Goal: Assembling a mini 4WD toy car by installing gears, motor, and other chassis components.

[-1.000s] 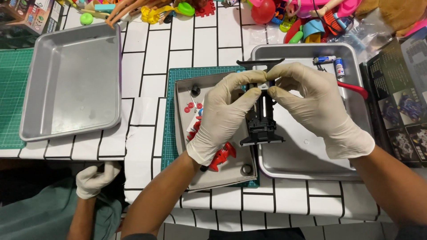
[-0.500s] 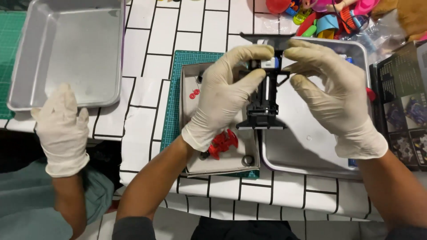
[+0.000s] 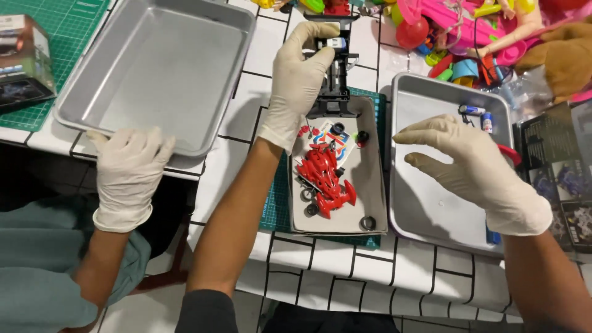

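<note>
Head view: gloved hands over a white tiled worktop (image 3: 148, 179), with the small middle tray (image 3: 376, 185) as landmark.

Left of it lies a large steel tray (image 3: 154, 68), a co-worker's gloved hand (image 3: 126, 176) on its near edge; to the right, another tray (image 3: 425, 203) under the right hand (image 3: 468, 166), open and empty. At the far rim, the left hand (image 3: 299, 80) grips a black toy-car chassis (image 3: 335, 68), its long axis pointing away. A red car body (image 3: 325, 179) lies inside.

Tiled table (image 3: 246, 154) — trays (image 3: 154, 68), mat (image 3: 274, 213)
</note>
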